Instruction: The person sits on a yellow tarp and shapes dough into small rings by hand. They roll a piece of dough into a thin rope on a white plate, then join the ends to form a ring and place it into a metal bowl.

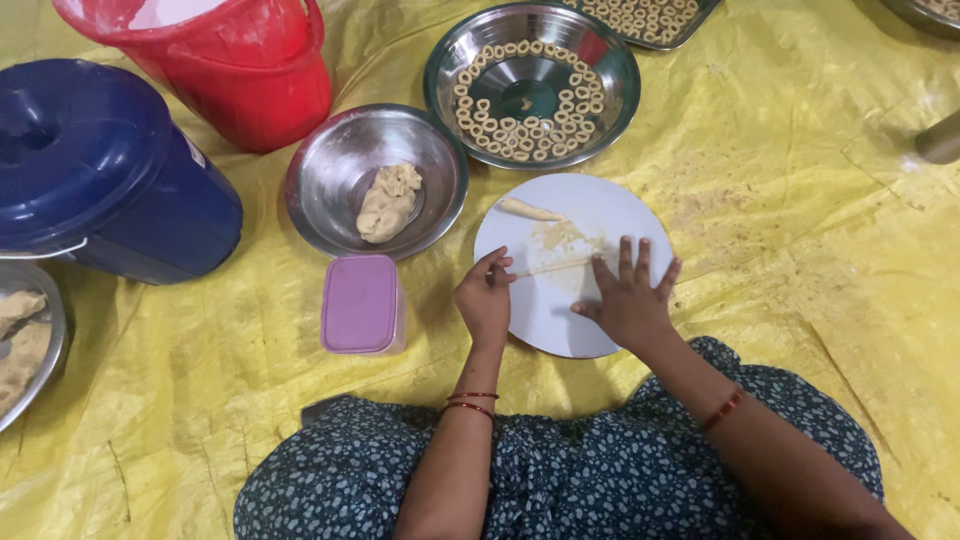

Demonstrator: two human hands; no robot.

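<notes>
On the yellow floor sheet [800, 200], a white round board [600, 210] sits right in front of the seated person, within easy reach of both hands. Right hand [628, 295] lies flat on the board, fingers [625, 258] spread apart and extended, pressing down on a thin dough strand [550, 267]; flat palm looks suited to rolling it thin. Left hand [485, 298] is at the board's left edge, fingers curled together, tips pinching or steadying the strand's left end. Can't tell if it's actually clamped. Strand runs roughly left-right between the two hands, under the right fingertips.

A second, thicker dough piece [532, 210] rests at the board's far side, apart from both hands. Steel bowl with a dough lump [388, 202] is just left of the board, close for refills, I'd judge. Steel bowl of dough rings [530, 85] sits beyond the board. Pink-lidded box [362, 303] is near the left hand. Blue lidded container [95, 170] and red bucket [240, 60] are far left.
</notes>
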